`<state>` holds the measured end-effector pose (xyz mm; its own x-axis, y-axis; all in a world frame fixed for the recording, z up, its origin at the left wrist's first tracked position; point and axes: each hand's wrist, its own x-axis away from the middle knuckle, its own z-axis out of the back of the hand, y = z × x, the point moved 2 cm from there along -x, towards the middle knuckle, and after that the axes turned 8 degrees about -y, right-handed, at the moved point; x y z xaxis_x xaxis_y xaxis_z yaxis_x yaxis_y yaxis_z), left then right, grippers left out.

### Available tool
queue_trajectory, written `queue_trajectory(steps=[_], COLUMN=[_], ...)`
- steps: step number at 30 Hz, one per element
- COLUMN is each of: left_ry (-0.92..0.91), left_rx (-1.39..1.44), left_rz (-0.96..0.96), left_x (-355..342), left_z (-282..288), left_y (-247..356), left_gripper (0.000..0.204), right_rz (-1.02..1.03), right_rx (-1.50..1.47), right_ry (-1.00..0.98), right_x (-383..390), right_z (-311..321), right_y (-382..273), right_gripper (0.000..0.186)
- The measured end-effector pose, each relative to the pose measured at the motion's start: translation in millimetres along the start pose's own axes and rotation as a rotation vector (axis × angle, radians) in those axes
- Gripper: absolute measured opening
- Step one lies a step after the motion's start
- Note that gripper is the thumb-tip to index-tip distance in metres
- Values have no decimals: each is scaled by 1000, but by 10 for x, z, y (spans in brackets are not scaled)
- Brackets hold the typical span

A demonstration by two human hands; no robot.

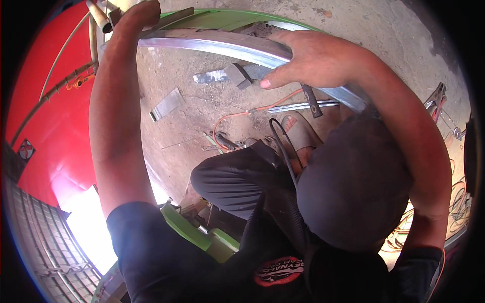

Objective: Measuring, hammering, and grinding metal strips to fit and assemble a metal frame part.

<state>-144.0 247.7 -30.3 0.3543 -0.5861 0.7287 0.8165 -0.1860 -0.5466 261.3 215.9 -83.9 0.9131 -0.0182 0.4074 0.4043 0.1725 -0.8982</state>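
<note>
A long, curved, shiny metal bar runs across the upper middle, over the floor. My right hand lies over this bar, its thumb on the near side and its fingers at the far side, gripping it. Up at the top left, my left hand is closed near the bar's left end. What its fingers hold is hidden. A flat grey strip juts out beside that hand, and a tube end is just left of it. Behind the bar curves a green panel.
On the floor lie a dark block, a bent metal sheet, a black handle and an orange cord. A large red panel stands left. Clamp-like tools and coiled cables are at the right.
</note>
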Motion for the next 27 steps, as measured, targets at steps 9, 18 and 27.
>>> queue_trajectory(steps=[9, 18, 27], left_ry=[-49, 31, 78], left_rx=[-13, -13, 157], left_rz=[-3, -9, 215], left_x=[-36, -48, 201], left_z=[-50, -85, -173], left_y=[-25, -113, -1166], left_gripper=[19, 19, 24], right_rz=[-16, -1, -65], right_rx=[26, 14, -8], right_ry=[17, -14, 100], right_x=[9, -24, 24], right_z=[-21, 7, -71], right_y=[2, 14, -12], right_gripper=[88, 91, 89])
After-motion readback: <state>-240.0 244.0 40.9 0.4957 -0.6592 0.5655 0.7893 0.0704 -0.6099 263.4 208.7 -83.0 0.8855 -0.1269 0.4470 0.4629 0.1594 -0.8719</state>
